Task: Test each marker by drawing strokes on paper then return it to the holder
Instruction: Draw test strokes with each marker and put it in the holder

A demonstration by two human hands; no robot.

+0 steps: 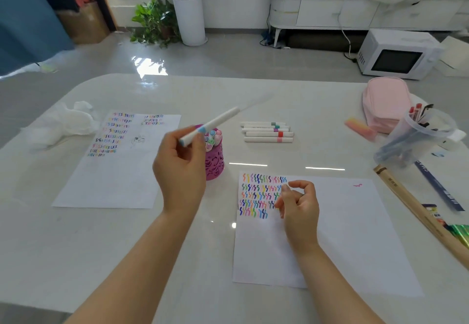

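Left hand [181,168] clamped on a white marker with light-blue band [210,125], held tilted above the pink perforated holder [215,163]; its far end blurs out. Holder partly hidden behind that hand; capped markers inside. Right hand [299,205] loosely curled, empty, fingers not closed, over the near white paper sheet with coloured zigzag strokes [342,234]. Five white markers [267,132] lie together on the glossy white counter [114,247]. Print on the dark blue strip [441,189] at right unreadable.
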